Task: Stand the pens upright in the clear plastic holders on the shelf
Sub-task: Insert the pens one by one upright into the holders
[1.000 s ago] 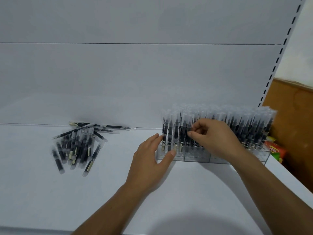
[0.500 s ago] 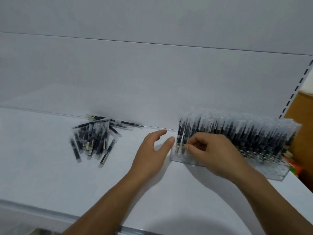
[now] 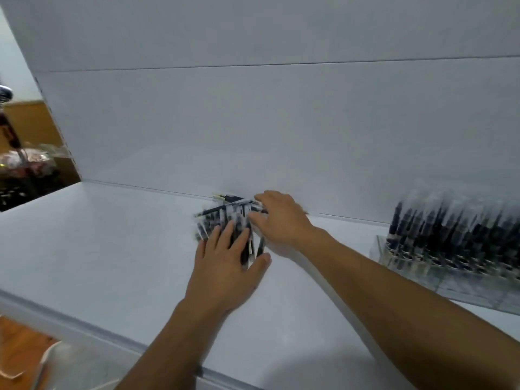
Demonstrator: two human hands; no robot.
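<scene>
Setting: white shelf (image 3: 98, 249) with a plain white back panel (image 3: 253, 122). Dark, blurred clutter (image 3: 25, 167) lies beyond the shelf's left end.

Left hand (image 3: 225, 268): open, fingers straight and spread, laid flat on the near side of the pile.

Right hand (image 3: 284, 220): reaches over the far right side of the same pile with fingers bent down onto it. Motion blur hides whether it pinches a pen or only touches.

Loose pens (image 3: 222, 220): a flat heap near the back panel, mid-shelf, under both hands. Dark barrels, clear caps, pale band at one end. They lie roughly parallel, with a few crossed at the back.

Clear plastic holder (image 3: 388, 257): at the right end of the shelf, well apart from the heap.

Standing pens (image 3: 450, 229): densely packed in the holder, upright with a slight lean. Free slots cannot be made out.

Step in hand, as judged: gathering a batch from the heap.

Handling notes: hold the heap flat with the left hand so the round barrels do not roll. Take a few pens at a time, all facing one way, rather than a fistful. Carry them across and lower each one vertically, with care not to jostle the crowded rows.
</scene>
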